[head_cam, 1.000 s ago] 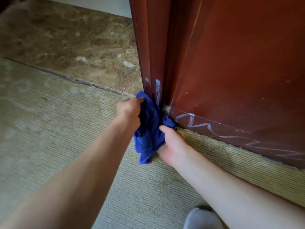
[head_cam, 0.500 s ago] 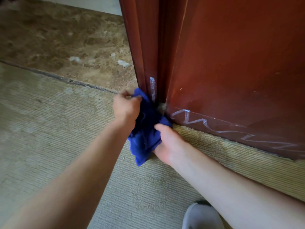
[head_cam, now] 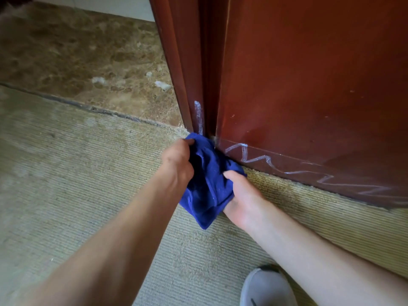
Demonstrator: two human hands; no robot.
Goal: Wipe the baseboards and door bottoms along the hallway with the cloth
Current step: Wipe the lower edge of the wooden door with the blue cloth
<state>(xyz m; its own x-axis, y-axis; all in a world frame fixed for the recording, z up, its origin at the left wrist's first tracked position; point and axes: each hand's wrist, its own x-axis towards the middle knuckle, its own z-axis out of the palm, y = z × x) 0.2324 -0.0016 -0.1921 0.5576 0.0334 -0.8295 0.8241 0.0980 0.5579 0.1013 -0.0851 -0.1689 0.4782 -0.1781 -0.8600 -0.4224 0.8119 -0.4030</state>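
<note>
In the head view, a blue cloth [head_cam: 206, 180] is held bunched between both hands at the foot of a red-brown door frame [head_cam: 194, 85], low over the beige carpet [head_cam: 66, 173]. The left hand [head_cam: 177, 160] is clenched on the cloth's far left edge, fingers curled over it. The right hand [head_cam: 241, 195] grasps the near right side, thumb laid across the fabric; its other fingers are hidden beneath.

The cloth's far corner touches the frame just under a vertical white chalk-like streak [head_cam: 198, 115]. To the right, a white zigzag scribble [head_cam: 276, 166] runs along the bottom of the door [head_cam: 309, 96] and is seen unwiped. Beyond the carpet edge lies brown marbled floor [head_cam: 77, 51] with a few pale scraps. A grey shoe [head_cam: 267, 288] is seen at the near edge.

Compared with a second ago, little is changed: the same two-handed grip is kept, and the cloth is gathered slightly tighter and shifted only a little against the corner. Both marks are as long as they were earlier. The cloth is judged to be being readied rather than wiped with, so the door-bottom step is barely begun here; a firm pass up the streak and rightward along the scribble appears to be needed.
</note>
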